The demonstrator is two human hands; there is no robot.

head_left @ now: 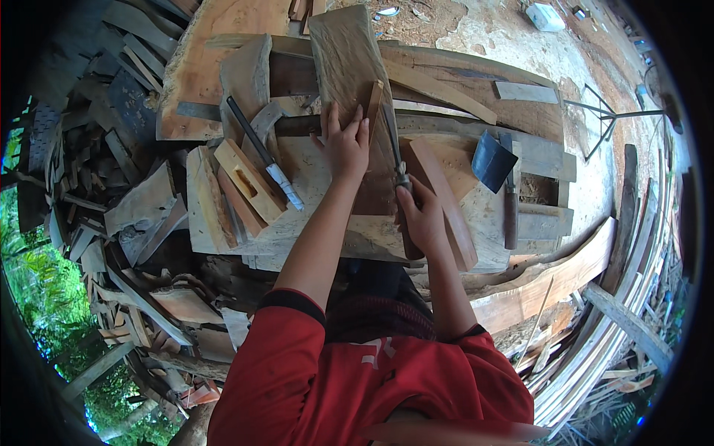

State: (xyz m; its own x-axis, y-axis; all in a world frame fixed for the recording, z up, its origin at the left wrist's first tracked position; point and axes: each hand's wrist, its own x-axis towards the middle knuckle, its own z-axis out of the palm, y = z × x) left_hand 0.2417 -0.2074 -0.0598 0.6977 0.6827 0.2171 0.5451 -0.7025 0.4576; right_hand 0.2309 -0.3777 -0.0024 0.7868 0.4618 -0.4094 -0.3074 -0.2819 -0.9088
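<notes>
My left hand (347, 146) lies with fingers spread on a long, rough brown board (343, 56) that stretches away from me across the workbench. Beside its fingertips, a narrow wooden strip (375, 108) rests on the board. My right hand (422, 217) is closed round the dark handle of a long, narrow-bladed hand tool (394, 141). The blade points away from me along the board's right edge; whether it is a file or a chisel I cannot tell. Just right of that hand is a curved reddish-brown wood piece (448, 212).
Left on the bench (297, 253) are a slotted wooden block (251, 181) and a black rod with a white-wrapped end (251, 130). A dark square sheet (494, 162) and a brown-handled tool (511, 219) lie right. Scrap wood (149, 208) piles up left; a metal stand (612, 115) is far right.
</notes>
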